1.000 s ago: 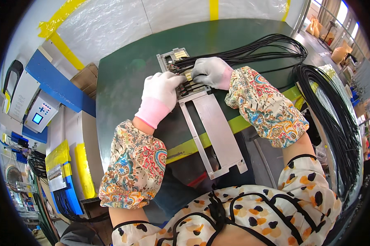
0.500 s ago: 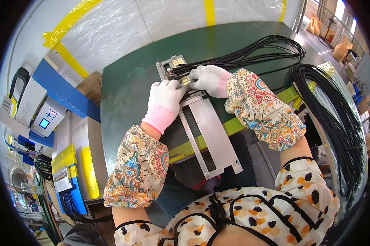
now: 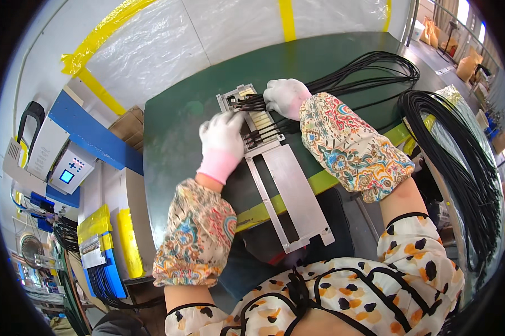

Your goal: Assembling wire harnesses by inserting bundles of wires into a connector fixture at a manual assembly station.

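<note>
A long metal fixture [image 3: 297, 193] lies on the green table, its near end jutting past the table's edge. At its far end is a slotted block [image 3: 262, 120] with pale strips, where several black cables [image 3: 336, 78] come in from the right. My left hand [image 3: 223, 136], in a white glove with a pink cuff, rests along the block's left side. Its fingers are bent inward by the cable ends, and their tips are hidden. Gloved alike, my right hand [image 3: 286, 98] is closed around the black cables just right of the block.
A thick bundle of black cables [image 3: 459, 168] hangs over a stand on the right. Left of the table are a white device with a small lit screen [image 3: 66, 176] and a blue beam [image 3: 95, 131]. Yellow tape [image 3: 252, 217] runs along the table's front edge.
My hands have moved apart: the right one went up off the block onto the cables, the left slightly down. The block's pale strips and cables across them now show.
</note>
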A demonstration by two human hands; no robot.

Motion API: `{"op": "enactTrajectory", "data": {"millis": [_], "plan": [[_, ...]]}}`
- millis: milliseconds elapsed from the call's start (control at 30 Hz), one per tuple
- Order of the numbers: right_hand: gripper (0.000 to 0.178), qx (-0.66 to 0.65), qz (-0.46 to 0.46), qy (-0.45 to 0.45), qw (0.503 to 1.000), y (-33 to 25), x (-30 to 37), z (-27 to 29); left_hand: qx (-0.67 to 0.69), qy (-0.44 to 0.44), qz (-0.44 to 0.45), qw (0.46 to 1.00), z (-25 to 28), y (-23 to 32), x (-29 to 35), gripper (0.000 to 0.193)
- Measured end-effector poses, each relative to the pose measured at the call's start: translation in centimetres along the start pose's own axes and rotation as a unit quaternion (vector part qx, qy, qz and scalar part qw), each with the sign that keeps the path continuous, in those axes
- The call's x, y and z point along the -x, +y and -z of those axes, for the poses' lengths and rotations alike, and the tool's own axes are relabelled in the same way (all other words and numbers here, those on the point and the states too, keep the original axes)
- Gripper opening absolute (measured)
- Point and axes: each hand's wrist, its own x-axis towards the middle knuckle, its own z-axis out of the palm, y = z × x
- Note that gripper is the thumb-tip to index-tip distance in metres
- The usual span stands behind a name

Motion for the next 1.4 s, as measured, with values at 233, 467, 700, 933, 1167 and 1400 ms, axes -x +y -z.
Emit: {"op": "enactTrajectory", "data": {"millis": [233, 467, 700, 933, 1167, 1400], "plan": [[0.014, -0.008, 0.064, 0.050, 0.997, 0.0, 0.0, 0.2, 0.084, -0.019, 0.153, 0.984, 0.4, -3.0, -0.6, 0.014], [0.011, 0.084, 0.014, 0.097, 0.992, -0.3, 0.0, 0.3, 0.043, 0.041, 0.105, 0.993, 0.3, -2.5, -0.6, 0.016], [0.009, -0.008, 0.063, 0.119, 0.991, 0.5, 0.7, 0.0, 0.096, 0.048, 0.138, 0.985, 0.3, -2.3, -1.0, 0.016], [0.013, -0.139, 0.111, 0.109, 0.978, -0.4, 1.2, 0.7, 0.105, 0.025, 0.057, 0.993, 1.5, -2.0, -1.0, 0.015], [0.016, -0.251, 0.102, 0.091, 0.958, -0.4, 1.6, 1.0, 0.070, 0.008, -0.013, 0.997, 1.8, -1.3, -0.8, 0.013], [0.012, -0.407, 0.052, 0.054, 0.910, -0.5, 1.8, 1.1, 0.030, 0.032, -0.060, 0.997, 2.6, -1.0, -1.0, 0.011]]}}
